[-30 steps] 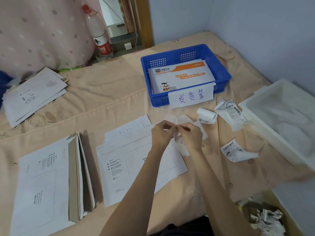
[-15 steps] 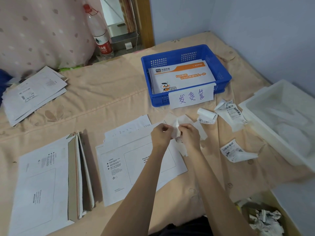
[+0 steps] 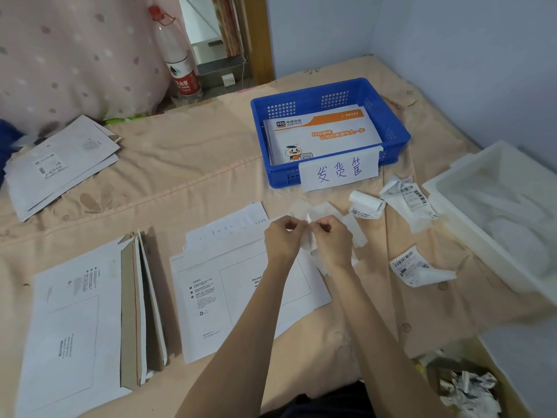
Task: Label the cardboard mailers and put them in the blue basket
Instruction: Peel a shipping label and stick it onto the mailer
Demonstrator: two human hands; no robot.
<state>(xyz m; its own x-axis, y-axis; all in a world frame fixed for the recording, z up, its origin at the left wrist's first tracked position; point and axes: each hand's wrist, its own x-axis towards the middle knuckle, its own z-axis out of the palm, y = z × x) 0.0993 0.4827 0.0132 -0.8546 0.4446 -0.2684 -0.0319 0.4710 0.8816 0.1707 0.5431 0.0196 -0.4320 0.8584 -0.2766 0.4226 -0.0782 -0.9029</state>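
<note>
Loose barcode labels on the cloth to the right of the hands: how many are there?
3: a rolled label nearest the blue basket, a crumpled label beside the white tray, and a flat label closer to the person. Others may be hidden.

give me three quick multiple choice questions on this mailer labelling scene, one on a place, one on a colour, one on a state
1. Where does the handwritten paper sign hang?
A. on the blue basket's front wall
B. on the white bin
C. on the bottle

2. What colour is the bottle's cap?
A. green
B. red
C. black

3. What are the hands doing?
A. resting flat
B. lifting the basket
C. pinching a label

Answers: 1 A, the sign covers the basket's near wall. 2 B, the cap is red. 3 C, the left hand and right hand pinch a white label above the flat mailer.
</note>
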